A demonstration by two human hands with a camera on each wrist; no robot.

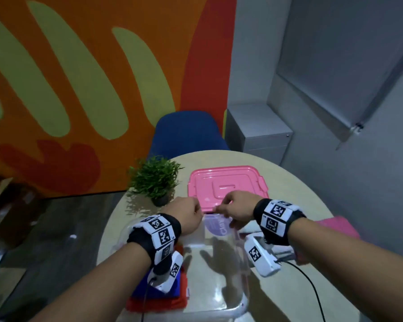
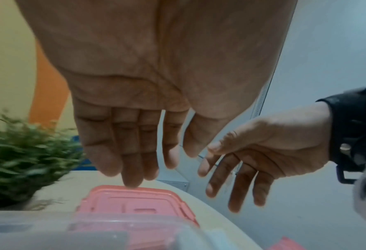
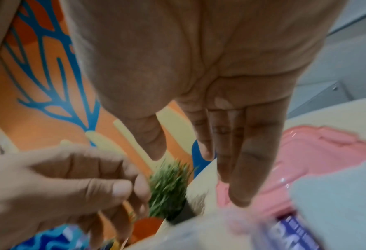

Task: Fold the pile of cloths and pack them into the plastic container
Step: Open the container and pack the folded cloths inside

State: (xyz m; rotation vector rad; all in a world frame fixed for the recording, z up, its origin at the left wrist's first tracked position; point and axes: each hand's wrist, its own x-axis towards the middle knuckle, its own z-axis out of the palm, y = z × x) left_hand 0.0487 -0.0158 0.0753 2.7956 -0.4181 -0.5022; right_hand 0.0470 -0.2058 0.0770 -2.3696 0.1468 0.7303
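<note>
The clear plastic container (image 1: 219,270) sits in the lower centre of the head view, on the round table (image 1: 296,187), open at the top with nothing visible on its floor. The folded cloths (image 1: 158,296), blue on red, lie stacked just left of it at the lower left; a pink cloth (image 1: 337,225) shows at the right edge behind the right forearm. The pink lid (image 1: 227,184) lies flat on the table just beyond the container's far wall, probably set there to keep the opening free for packing. Both hands hang over that far wall, where a purple label (image 1: 219,225) shows through the plastic. The left hand (image 2: 135,135) is spread loosely with fingers straight and pointing down, holding nothing. The right hand (image 2: 257,152) is likewise relaxed and empty in the wrist views; in the head view its fingertips appear to meet the container rim, but contact cannot be confirmed. This placement suggests the container is being positioned before loading. A small potted plant (image 1: 155,180) stands at centre left, close to the lid and the left hand, and could be knocked during reaching. A blue chair (image 1: 186,131) stands beyond the table, a grey cabinet (image 1: 258,131) at centre right. A black cable (image 1: 312,287) trails past the container's right side.
</note>
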